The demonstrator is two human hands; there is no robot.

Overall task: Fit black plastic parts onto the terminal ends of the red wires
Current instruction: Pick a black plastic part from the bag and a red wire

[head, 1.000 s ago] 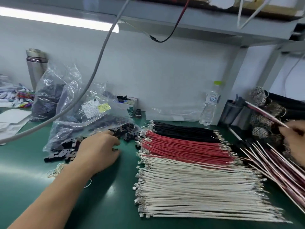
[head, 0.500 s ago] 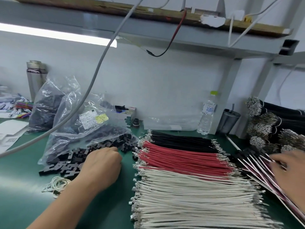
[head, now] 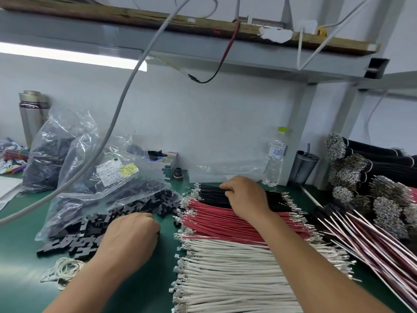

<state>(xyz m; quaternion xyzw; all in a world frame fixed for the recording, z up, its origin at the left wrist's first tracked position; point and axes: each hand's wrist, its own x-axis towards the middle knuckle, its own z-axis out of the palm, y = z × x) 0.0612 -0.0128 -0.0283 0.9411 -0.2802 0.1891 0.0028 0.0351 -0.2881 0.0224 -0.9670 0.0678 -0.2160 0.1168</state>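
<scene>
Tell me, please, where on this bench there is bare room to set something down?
Bare green mat lies at the near left, beside the white cord loop, and in a narrow strip between the black plastic parts and the white wires. The right side is crowded with wire bundles.

Left hand point(head: 129, 233) and right hand point(head: 244, 195): bare, no gloves; forearms uncovered, apparently without sleeves, rings or watch.

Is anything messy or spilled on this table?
Yes. Black plastic parts have spilled out of the torn-open clear bag into a loose heap on the green table, beside the left hand. The red wires lie in a neat row.
</scene>
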